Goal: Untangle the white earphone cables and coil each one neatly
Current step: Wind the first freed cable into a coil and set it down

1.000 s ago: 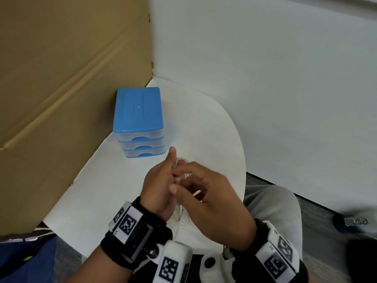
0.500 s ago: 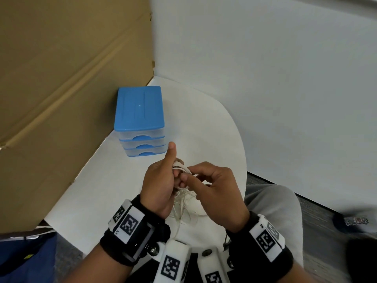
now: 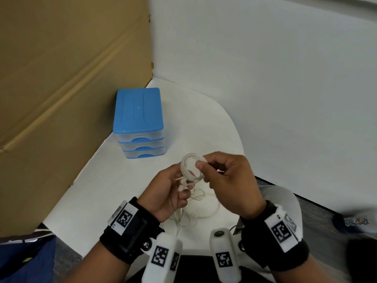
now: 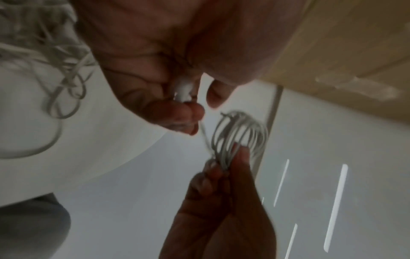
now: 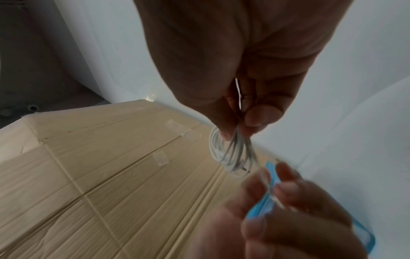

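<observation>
right hand (image 3: 228, 180) pinching small white coil (image 3: 191, 167) at rim, held above table (image 3: 102, 190); left hand (image 3: 165, 193) pinching earbud end (image 4: 184, 91), loose tangle (image 3: 193, 213) lying below on tabletop. cable thin, light, springy, probably unwinds if pinch slackens. blue drawer box (image 3: 138, 121) near, cardboard (image 3: 61, 78) on left, white wall behind
</observation>
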A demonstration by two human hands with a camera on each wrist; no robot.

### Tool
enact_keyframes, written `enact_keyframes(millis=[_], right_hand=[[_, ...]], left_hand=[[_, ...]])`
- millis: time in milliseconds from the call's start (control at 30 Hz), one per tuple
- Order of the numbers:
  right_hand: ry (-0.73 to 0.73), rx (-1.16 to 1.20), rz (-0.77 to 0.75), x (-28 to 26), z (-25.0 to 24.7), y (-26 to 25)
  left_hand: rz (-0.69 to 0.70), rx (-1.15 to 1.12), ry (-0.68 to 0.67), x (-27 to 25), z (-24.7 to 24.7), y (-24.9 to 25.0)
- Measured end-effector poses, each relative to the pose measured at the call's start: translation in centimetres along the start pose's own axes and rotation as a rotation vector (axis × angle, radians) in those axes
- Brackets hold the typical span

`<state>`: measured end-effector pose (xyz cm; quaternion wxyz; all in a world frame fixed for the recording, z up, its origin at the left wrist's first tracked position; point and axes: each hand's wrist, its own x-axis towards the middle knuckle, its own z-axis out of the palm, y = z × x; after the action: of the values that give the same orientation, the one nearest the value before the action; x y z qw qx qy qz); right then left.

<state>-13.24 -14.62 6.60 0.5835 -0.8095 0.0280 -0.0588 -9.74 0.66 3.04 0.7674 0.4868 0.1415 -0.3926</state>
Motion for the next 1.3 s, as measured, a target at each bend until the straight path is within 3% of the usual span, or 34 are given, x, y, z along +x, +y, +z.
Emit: enact_keyframes(millis=[100,267,367,467,600,767,967,1100,1300], right_hand=[[0.007,0.040,0.040,0.3,-1.4,-0.4],[-0.056,0.062,0.030,-0.3,-3.1,-0.6],[-0.244,0.007,-0.009,-1.1,-3.4,-1.0],[-0.383,-0.220,-0.113,-1.8,-2.8,-0.6],[-0.336,-0.430,-0.165,-1.7,-2.0,0.8],[-0.191,-0.514,-0.164,-1.6,-1.7,1.8],[-0.197,-0.539,-0.133,-1.4,-1.7,2.0],[-0.190,-0.528,-0.135,-1.2,-1.7,2.0],[-0.178,-0.502,-0.177,-1.1,-1.3,2.1]], left_hand=[[-0.069,-0.163,-0.114,0.1,-0.9,0.5],[0.006,-0.206,-0.226,0.5,-2.6,0.6],[0.065,-0.092,-0.168,0.6,-2.3,0.4],[0.106,0.071,-0.082,0.1,-1.2,0.0],[0.112,0.202,-0.067,-0.1,0.1,-1.1],[0.044,0.000,-0.097,-0.1,0.8,-1.5],[0.249,0.280,-0.222,-0.1,0.0,-2.1],[0.376,0.474,-0.196,-0.5,0.3,-1.7],[0.470,0.517,-0.134,-0.5,0.4,-1.4]])
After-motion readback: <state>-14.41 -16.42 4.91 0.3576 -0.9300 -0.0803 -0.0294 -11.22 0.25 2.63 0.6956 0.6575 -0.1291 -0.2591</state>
